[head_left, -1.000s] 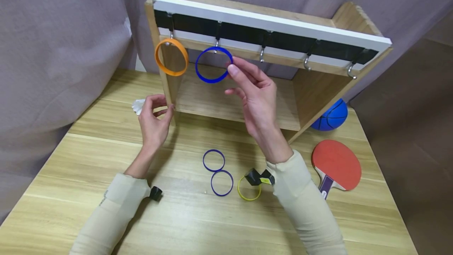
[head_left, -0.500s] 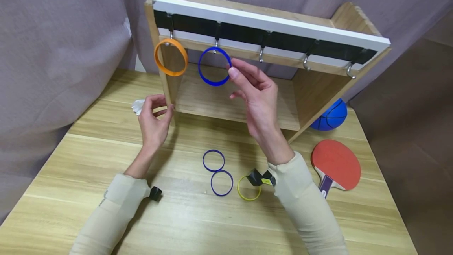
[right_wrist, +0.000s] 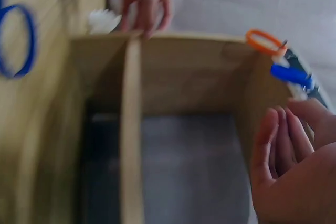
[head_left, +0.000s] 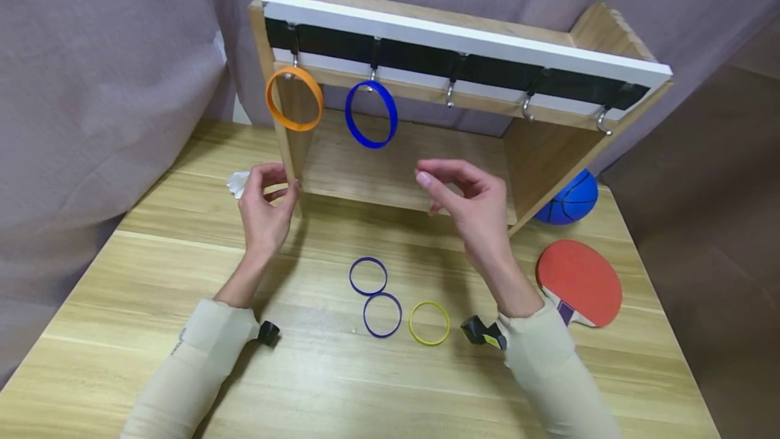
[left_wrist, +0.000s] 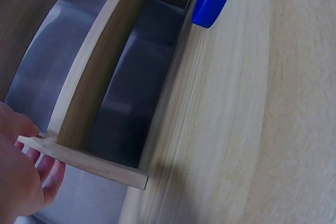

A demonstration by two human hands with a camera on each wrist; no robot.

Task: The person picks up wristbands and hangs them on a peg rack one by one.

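My left hand [head_left: 266, 212] grips the left side panel [head_left: 285, 144] of a wooden rack, thumb in front and fingers behind. In the left wrist view its fingers wrap the panel's edge. A blue ring [head_left: 372, 144] hangs from the second hook; an orange ring [head_left: 298, 127] hangs from the first, at the far left. Right of and below the blue ring, apart from it, my right hand [head_left: 478, 208] is in the air with loosely bent fingers, holding nothing. The right wrist view is blurred, but both hanging rings [right_wrist: 289, 74] show beyond the fingers.
Bare hooks [head_left: 527, 108] follow along the rack's front rail. On the table lie two dark blue rings [head_left: 382, 337], touching, and a yellow ring [head_left: 429, 343]. A red table tennis bat [head_left: 579, 283] and a blue ball [head_left: 571, 200] are at the right. Something white [head_left: 237, 183] lies by my left hand.
My right hand has let go of the blue ring and moved down and right. The ring now hangs on its own from the second hook. My left hand has stayed put.
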